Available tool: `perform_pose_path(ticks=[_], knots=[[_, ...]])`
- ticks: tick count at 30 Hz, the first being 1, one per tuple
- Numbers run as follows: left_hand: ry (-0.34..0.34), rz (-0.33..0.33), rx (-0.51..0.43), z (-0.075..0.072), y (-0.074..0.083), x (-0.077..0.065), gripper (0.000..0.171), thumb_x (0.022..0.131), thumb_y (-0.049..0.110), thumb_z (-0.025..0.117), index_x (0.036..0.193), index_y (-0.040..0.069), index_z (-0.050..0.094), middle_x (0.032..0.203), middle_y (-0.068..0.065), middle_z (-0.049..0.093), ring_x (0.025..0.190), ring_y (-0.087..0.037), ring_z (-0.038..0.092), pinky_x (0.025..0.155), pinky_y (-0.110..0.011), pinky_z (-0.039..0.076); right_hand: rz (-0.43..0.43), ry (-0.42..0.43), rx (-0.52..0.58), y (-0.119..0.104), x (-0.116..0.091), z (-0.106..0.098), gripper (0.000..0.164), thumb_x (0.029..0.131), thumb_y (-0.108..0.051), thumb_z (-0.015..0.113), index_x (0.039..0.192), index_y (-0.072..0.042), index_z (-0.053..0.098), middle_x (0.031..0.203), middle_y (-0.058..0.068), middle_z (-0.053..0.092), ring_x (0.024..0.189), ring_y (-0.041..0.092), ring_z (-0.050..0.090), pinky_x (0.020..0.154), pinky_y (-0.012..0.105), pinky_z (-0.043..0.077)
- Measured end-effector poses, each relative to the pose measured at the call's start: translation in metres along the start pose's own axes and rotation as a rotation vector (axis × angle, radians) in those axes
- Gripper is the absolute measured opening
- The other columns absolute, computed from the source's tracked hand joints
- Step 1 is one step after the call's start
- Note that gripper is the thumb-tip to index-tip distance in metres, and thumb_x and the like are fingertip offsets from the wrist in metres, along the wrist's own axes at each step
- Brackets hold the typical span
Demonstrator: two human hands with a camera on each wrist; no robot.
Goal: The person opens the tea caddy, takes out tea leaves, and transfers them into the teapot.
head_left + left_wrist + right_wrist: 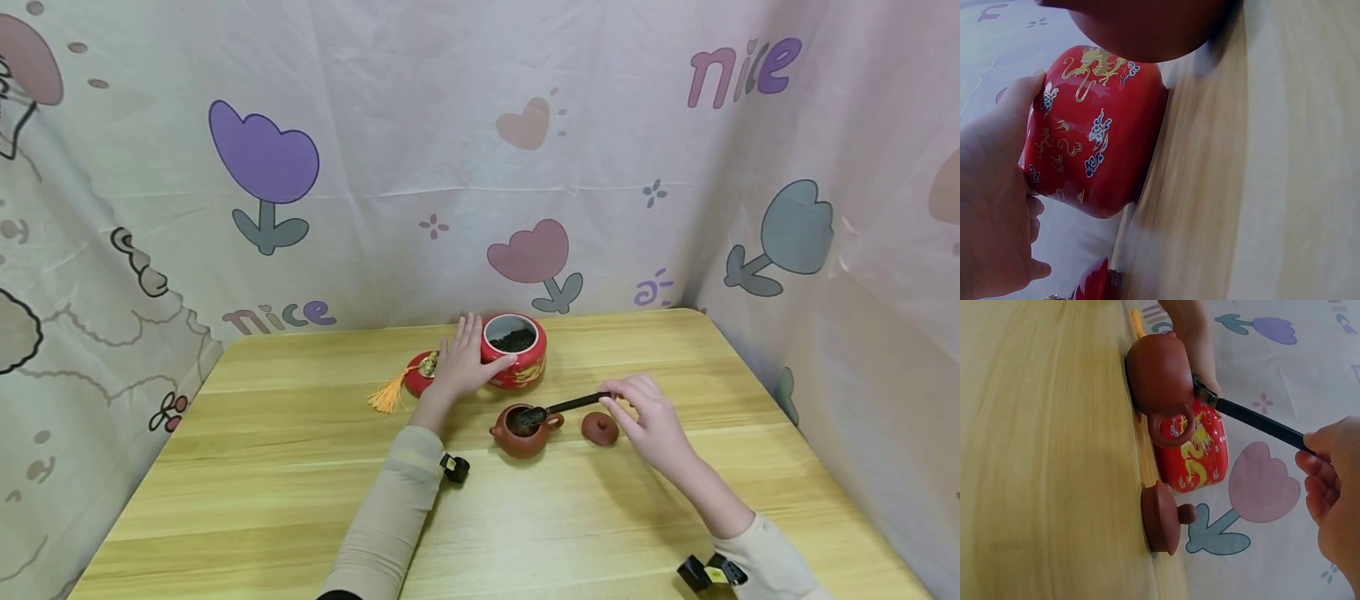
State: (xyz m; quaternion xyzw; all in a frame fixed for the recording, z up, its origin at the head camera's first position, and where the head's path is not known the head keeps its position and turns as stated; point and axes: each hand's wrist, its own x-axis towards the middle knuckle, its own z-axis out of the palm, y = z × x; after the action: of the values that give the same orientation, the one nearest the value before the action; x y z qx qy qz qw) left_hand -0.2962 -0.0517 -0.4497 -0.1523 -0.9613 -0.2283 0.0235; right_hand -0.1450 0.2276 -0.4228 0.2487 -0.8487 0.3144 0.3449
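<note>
In the head view my right hand [648,417] pinches the end of a tea scoop [577,402] with a thin black handle. The scoop's head, bearing dark leaves, lies over the open mouth of a brown clay teapot [522,446]. My left hand [465,362] rests against the side of a red jar [517,375], its fingers straight and thumb spread along the front. Dark tea leaves [516,340] lie inside this lidless jar. Gold dragon and blue cloud patterns on the jar [1094,131] show in the left wrist view.
Left of the jar lies its red lid [417,382] with a yellow tassel [387,395], partly hidden by my left hand. The clay teapot lid [600,428] sits knob-up right of the teapot. A printed curtain [420,150] hangs behind the wooden table [247,467].
</note>
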Motion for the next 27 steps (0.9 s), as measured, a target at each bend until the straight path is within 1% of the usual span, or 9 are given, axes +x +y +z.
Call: perform_pose_path(ticks=[9,15,19,25,27], knots=[[0.013,0.001,0.013,0.001,0.000,0.000,0.113,0.078,0.086,0.040,0.158,0.010,0.011,0.166,-0.010,0.009,0.154,-0.028,0.006,0.119,-0.063,0.015,-0.051,0.036,0.000,-0.006,0.004,0.000,0.030,0.072,0.011,0.076,0.097,-0.004,0.072,0.090,0.004,0.071,0.090,0.015,0.056,0.083,0.014,0.042],[0.007,-0.003,0.009,0.001,0.000,0.000,0.114,0.078,0.086,0.039,0.158,0.011,0.009,0.166,-0.009,0.009,0.154,-0.028,0.005,0.119,-0.063,0.013,-0.059,0.048,0.010,-0.004,0.005,0.001,0.031,0.072,0.012,0.074,0.099,-0.003,0.072,0.091,0.008,0.071,0.089,0.018,0.054,0.081,0.018,0.042],[0.012,-0.002,0.006,0.001,0.000,0.000,0.113,0.079,0.086,0.040,0.158,0.010,0.011,0.166,-0.010,0.009,0.154,-0.028,0.005,0.119,-0.062,0.014,-0.045,0.049,0.020,-0.002,0.006,0.001,0.028,0.074,0.012,0.073,0.099,-0.002,0.071,0.091,0.009,0.070,0.089,0.018,0.054,0.081,0.017,0.041],[0.004,-0.006,-0.004,0.000,0.000,0.001,0.113,0.079,0.085,0.041,0.158,0.010,0.011,0.166,-0.010,0.008,0.154,-0.028,0.004,0.119,-0.063,0.013,-0.006,0.060,0.030,-0.004,0.011,-0.003,0.028,0.075,0.013,0.071,0.099,0.000,0.070,0.093,0.010,0.071,0.089,0.014,0.053,0.082,0.013,0.041],[-0.002,-0.009,-0.007,0.000,0.000,0.000,0.113,0.079,0.085,0.041,0.158,0.010,0.011,0.166,-0.010,0.007,0.154,-0.028,0.003,0.119,-0.064,0.013,0.019,0.062,0.032,-0.004,0.013,-0.005,0.027,0.076,0.013,0.071,0.100,0.000,0.070,0.094,0.010,0.071,0.090,0.012,0.053,0.081,0.011,0.040]])
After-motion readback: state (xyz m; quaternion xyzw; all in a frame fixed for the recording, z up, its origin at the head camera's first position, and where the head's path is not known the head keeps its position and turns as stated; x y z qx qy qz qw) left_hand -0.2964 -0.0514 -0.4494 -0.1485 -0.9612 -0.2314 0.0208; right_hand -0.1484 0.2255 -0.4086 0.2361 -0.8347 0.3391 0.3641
